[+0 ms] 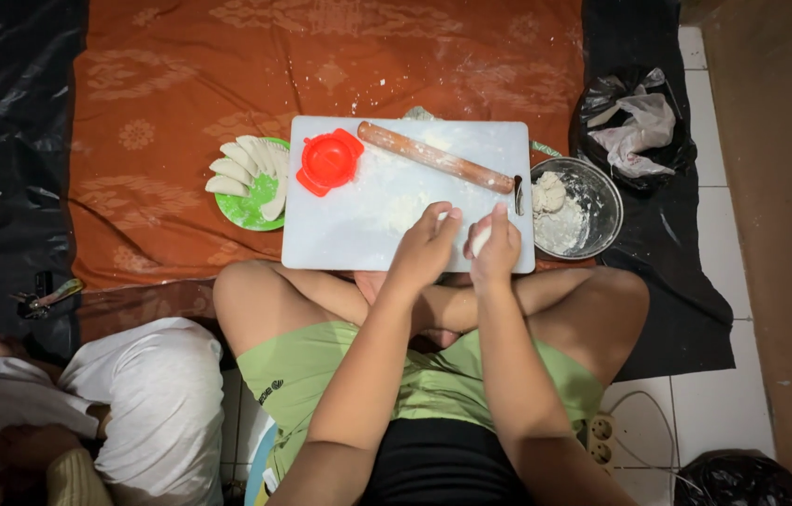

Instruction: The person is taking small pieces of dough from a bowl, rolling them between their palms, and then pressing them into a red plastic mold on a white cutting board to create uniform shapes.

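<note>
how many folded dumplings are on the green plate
About 6, though overlaps may hide some. Folded dumplings fan along the green plate: three down its left edge, two or three over the top, one at the right rim by the cutting board.
</note>
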